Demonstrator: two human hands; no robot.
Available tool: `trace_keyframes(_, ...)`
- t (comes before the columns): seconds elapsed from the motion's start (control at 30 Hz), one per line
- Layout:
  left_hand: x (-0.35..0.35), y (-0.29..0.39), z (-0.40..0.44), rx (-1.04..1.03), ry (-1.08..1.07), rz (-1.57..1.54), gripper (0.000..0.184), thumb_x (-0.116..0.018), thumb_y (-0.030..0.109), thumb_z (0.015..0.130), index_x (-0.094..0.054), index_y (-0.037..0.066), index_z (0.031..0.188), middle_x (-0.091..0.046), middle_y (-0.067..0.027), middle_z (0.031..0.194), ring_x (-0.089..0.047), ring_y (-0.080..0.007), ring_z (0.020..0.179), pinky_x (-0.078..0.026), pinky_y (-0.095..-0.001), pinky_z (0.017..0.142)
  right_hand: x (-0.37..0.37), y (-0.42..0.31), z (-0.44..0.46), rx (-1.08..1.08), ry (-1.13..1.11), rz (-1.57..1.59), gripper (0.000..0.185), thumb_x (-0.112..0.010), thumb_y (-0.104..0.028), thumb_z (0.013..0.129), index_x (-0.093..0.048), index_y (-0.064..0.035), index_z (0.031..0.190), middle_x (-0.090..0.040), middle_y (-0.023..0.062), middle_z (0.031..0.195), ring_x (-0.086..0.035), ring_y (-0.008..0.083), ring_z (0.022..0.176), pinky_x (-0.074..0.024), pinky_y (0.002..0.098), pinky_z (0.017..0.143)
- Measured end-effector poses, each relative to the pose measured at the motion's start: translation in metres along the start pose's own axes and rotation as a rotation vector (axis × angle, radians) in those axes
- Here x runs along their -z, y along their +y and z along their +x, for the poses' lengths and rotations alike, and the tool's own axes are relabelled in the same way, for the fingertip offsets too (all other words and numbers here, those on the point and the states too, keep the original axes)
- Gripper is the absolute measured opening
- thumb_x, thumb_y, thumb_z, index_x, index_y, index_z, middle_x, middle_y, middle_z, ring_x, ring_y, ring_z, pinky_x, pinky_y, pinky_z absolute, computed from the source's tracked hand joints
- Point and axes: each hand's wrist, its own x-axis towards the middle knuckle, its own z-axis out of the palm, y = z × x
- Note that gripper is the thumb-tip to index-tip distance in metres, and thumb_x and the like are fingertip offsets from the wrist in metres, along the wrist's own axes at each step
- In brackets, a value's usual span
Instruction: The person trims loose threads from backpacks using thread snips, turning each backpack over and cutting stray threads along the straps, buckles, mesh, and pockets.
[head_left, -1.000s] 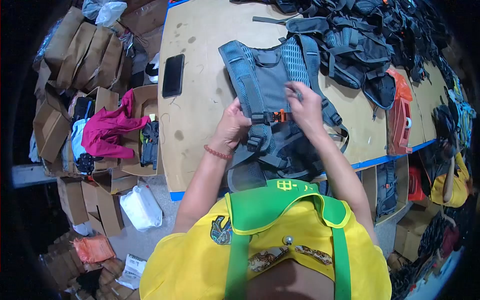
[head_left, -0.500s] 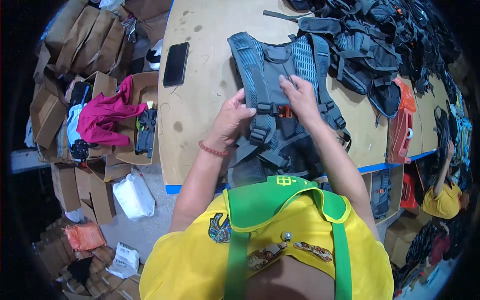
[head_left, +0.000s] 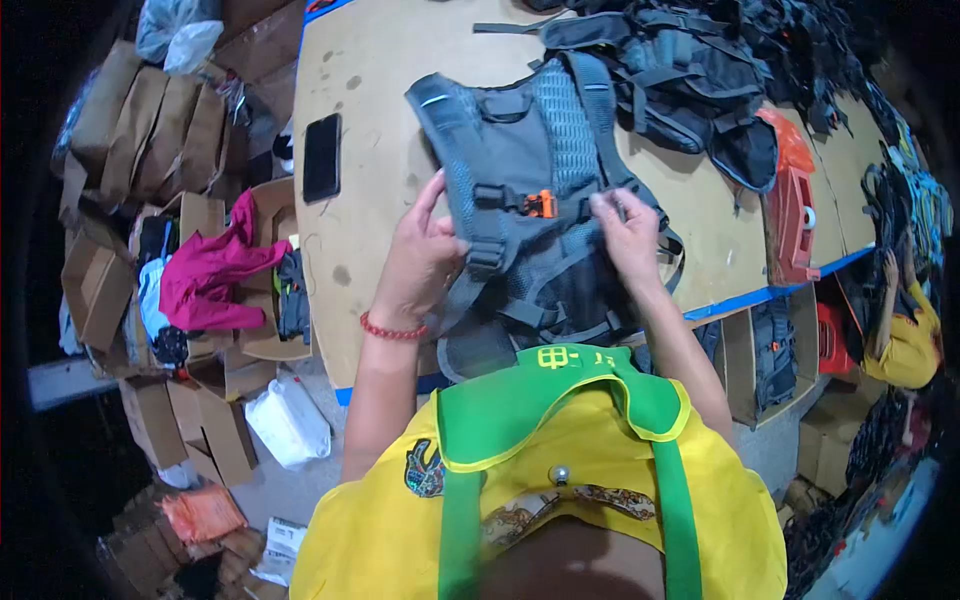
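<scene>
A dark grey backpack [head_left: 520, 150] lies on the cardboard-topped table [head_left: 375, 130], its mesh shoulder straps facing up. An orange buckle [head_left: 541, 204] sits on the strap crossing between them. My left hand [head_left: 418, 250], with a red bead bracelet [head_left: 392, 328] at the wrist, is at the outer edge of the left shoulder strap, its fingers curled round that edge. Right of the buckle, my right hand [head_left: 630, 232] pinches the right-hand strap near the chest strap, thumb and forefinger together.
A black phone [head_left: 322, 158] lies on the table's left part. More backpacks [head_left: 690, 80] are heaped at the upper right, beside a red tape dispenser [head_left: 793, 225]. Open boxes with a magenta garment [head_left: 215, 270] stand at left. A co-worker's yellow sleeve [head_left: 905, 345] shows at far right.
My right hand has come down from above the middle of the backpack to the right-hand strap. My left hand stays by the left strap. The whole view has shifted slightly.
</scene>
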Motion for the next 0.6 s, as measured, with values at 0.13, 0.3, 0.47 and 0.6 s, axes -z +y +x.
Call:
trace_keyframes(0.13,-0.004,-0.021,-0.002,-0.004,0.222,0.355,0.082,-0.047,-0.01,0.065,-0.014,0.002,0.139,-0.051,-0.0171,0.113,-0.051,-0.0107,0.067,-0.044,-0.0209,0.055,0.052,0.041,0.026,0.058,0.193,-0.651,0.034,-0.066,-0.018,0.071,-0.057,-0.0032,0.101,-0.059,0.0168,0.094,-0.057,0.0333,0.09,-0.0447,0.0414,0.075)
trace_keyframes(0.3,0.004,-0.044,0.02,-0.409,0.311,0.887,0.076,-0.052,-0.004,0.066,-0.023,0.002,0.136,-0.041,-0.0177,0.119,-0.047,-0.0218,0.1,-0.042,-0.028,0.077,0.071,0.067,0.022,-0.153,0.091,-0.693,0.029,-0.067,-0.013,0.067,-0.06,-0.003,0.093,-0.059,0.0102,0.08,-0.06,0.0242,0.076,-0.0456,0.0347,0.068)
trace_keyframes(0.47,-0.033,-0.042,0.042,-0.642,0.244,1.078,0.059,-0.056,0.003,0.068,-0.04,-0.002,0.124,-0.046,-0.0171,0.109,-0.046,-0.0291,0.101,-0.037,-0.0328,0.09,0.064,0.042,0.003,-0.262,0.044,0.128,0.007,-0.062,-0.001,0.067,-0.06,-0.0022,0.074,-0.051,-0.0032,0.057,-0.045,0.0057,0.051,-0.0352,0.0206,0.046)
trace_keyframes(0.6,-0.052,-0.069,0.077,-0.378,0.064,0.905,0.061,-0.061,0.008,0.072,-0.039,-0.002,0.128,-0.051,-0.0116,0.103,-0.052,-0.0195,0.091,-0.042,-0.0293,0.08,0.063,0.009,-0.017,-0.41,-0.069,0.455,0.007,-0.062,0.0,0.07,-0.059,-0.0046,0.074,-0.05,-0.0034,0.056,-0.042,0.0048,0.044,-0.0315,0.019,0.041)
